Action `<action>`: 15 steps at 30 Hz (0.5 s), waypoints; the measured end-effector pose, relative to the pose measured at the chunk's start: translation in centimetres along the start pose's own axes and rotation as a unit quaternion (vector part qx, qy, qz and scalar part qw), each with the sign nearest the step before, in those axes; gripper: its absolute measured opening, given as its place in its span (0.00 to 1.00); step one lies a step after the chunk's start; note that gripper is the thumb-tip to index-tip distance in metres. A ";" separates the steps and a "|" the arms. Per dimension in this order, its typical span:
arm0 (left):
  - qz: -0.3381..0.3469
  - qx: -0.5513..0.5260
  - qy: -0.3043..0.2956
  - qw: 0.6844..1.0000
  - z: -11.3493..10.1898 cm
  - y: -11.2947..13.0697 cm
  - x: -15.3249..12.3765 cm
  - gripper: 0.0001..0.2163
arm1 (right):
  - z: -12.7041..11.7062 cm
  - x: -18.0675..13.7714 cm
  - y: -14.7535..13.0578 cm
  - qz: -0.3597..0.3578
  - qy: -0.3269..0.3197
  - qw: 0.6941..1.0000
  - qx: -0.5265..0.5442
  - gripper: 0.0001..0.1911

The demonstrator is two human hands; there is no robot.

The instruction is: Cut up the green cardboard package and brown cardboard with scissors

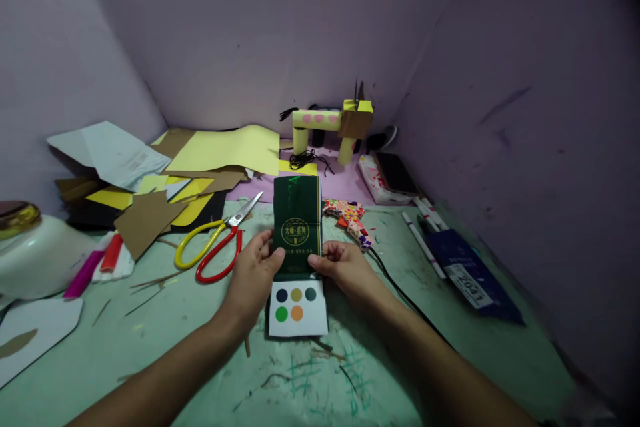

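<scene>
Between my two hands is a dark green printed carton (pixel 299 203) with a gold oval emblem. A white panel (pixel 299 327) with several coloured dots shows at its near end. My left hand (pixel 255 273) pinches the carton's left side, thumb on top. On the right side, my right hand (pixel 347 270) grips it the same way; the fingers underneath are partly hidden. Just left of the carton lie scissors (pixel 215 247) with one yellow and one red handle, blades parted. A floral-patterned glue gun (pixel 353 217) with a black cord rests beyond my right hand.
A yellow paper-and-cardboard animal figure (pixel 317 120) stands at the back. Left of it are yellow paper (pixel 225 150) and cardboard scraps (pixel 147 220). A phone (pixel 395 172) lies at the right, beyond a dark blue packet (pixel 473 273) and white pens (pixel 424 245). Walls enclose the green table (pixel 200 373).
</scene>
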State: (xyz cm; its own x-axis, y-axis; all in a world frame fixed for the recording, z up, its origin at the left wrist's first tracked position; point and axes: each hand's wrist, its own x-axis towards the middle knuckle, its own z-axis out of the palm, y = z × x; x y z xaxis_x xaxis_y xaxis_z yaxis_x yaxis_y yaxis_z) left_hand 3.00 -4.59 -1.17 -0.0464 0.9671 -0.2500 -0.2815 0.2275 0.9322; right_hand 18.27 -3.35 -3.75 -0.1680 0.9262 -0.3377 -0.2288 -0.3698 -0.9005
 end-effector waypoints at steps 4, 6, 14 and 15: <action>0.008 0.015 0.003 1.000 -0.2 0.4 -0.2 0.21 | 0.0 0.1 0.1 0.006 0.007 1.000 -0.002 0.20; -0.002 0.014 0.002 1.000 -0.3 0.6 -0.2 0.20 | 0.1 0.1 0.0 0.009 0.007 1.000 -0.006 0.20; -0.034 -0.002 -0.019 0.999 -0.3 0.0 0.2 0.18 | 0.3 -0.1 -0.4 0.004 -0.012 0.999 -0.030 0.21; -0.031 -0.007 -0.022 0.999 -0.3 0.0 0.2 0.19 | 0.4 -0.2 -0.5 0.003 -0.022 0.999 -0.038 0.20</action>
State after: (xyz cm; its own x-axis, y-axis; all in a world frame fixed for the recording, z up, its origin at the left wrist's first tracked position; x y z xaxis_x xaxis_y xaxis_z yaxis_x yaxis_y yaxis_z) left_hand 2.72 -4.40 -1.26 0.0143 0.9553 -0.2953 -0.2955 0.2862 0.9115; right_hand 18.07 -3.36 -3.16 -0.2107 0.9194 -0.3321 -0.1541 -0.3667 -0.9175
